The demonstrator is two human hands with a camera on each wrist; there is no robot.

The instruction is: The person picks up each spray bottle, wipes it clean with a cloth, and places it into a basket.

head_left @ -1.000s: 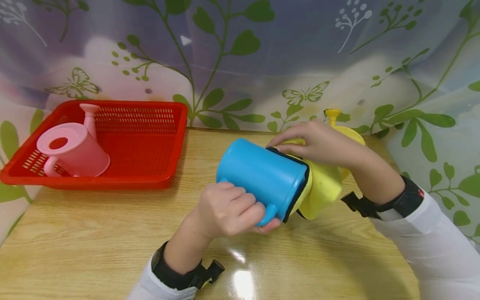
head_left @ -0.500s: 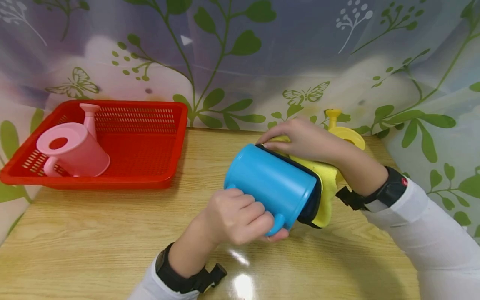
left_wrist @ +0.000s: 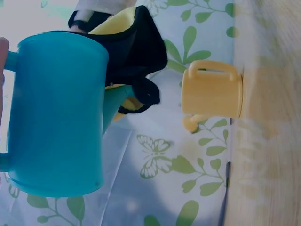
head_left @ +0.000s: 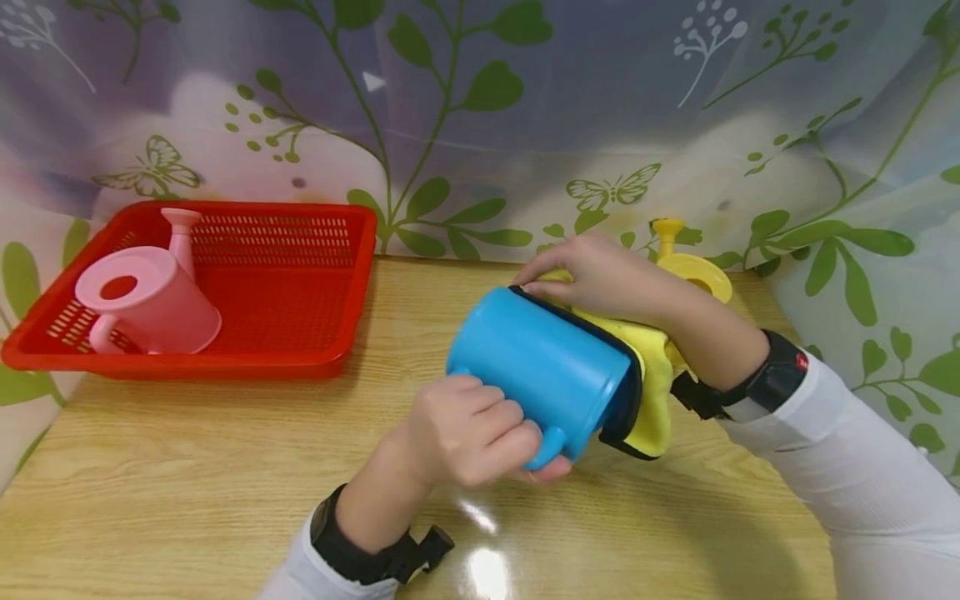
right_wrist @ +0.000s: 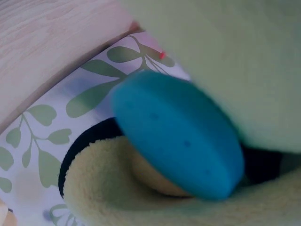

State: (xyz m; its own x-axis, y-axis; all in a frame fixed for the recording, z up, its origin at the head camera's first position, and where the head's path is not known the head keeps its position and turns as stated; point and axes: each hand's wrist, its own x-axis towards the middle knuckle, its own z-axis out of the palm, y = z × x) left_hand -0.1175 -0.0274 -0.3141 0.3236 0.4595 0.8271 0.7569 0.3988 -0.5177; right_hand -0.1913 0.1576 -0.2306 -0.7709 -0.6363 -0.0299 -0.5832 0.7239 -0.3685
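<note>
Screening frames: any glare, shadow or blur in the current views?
Head: bright glare on the table, low centre; soft shadow lower right. Left wrist: blown out at upper left, beside the blue watering can. Right wrist: dim, spout head soft, pale foreground surface blurred.

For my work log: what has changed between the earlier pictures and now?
In the head view, the left hand and its blue watering can shifted slightly right; the right hand moved left, holding the yellow cloth. Nothing was let go. The pink can in the red basket and the yellow can stayed.

Left hand with curled fingers; right hand farther forward, fingers pointing left
</note>
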